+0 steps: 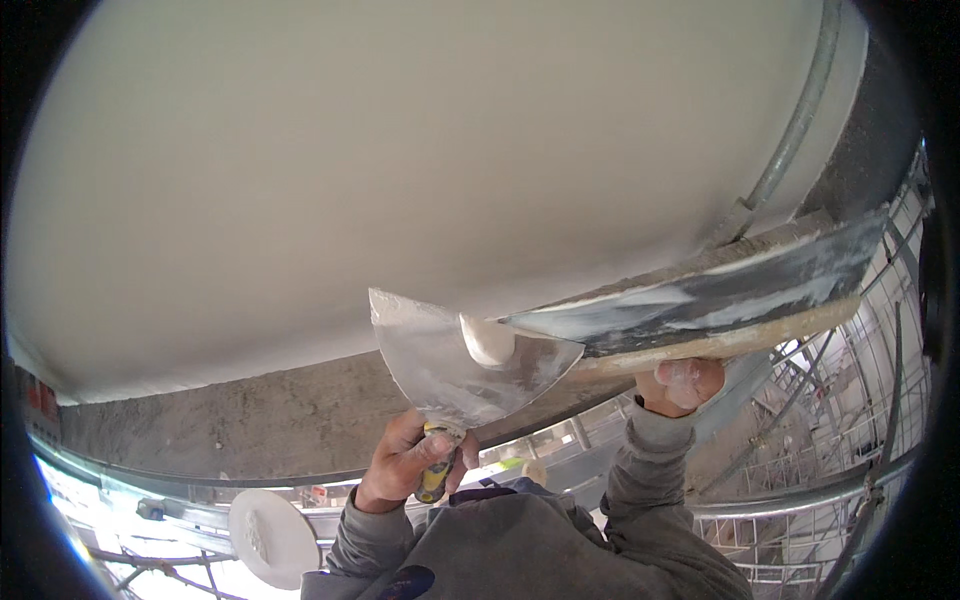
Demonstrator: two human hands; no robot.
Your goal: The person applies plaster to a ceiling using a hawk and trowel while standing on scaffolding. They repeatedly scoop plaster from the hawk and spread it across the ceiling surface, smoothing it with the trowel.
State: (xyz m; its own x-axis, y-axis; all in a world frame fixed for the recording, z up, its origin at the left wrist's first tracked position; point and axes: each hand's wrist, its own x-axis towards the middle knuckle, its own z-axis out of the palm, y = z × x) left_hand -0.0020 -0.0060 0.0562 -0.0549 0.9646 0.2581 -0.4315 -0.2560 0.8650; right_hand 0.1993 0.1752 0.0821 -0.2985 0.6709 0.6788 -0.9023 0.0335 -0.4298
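Note:
My left hand (398, 466) is wrapped round the yellow-and-black handle of a broad putty knife (440, 375). A lump of white plaster (488, 341) sits on its thin metal blade. From below, my right hand (682, 386) grips the pale wooden back of a long plastering blade (730, 285), some of its fingers hidden behind it. White streaks of plaster smear the dark metal. The putty knife's right corner overlaps the left end of the long blade; whether they touch I cannot tell. White residue coats my right fingers.
A large smooth white surface (420, 170) fills the upper view, with a bare grey concrete strip (220, 430) below it. A metal pipe (800, 120) runs down at the right. Wire mesh and scaffold rails (800, 500) stand lower right; a white round disc (270, 540) is lower left.

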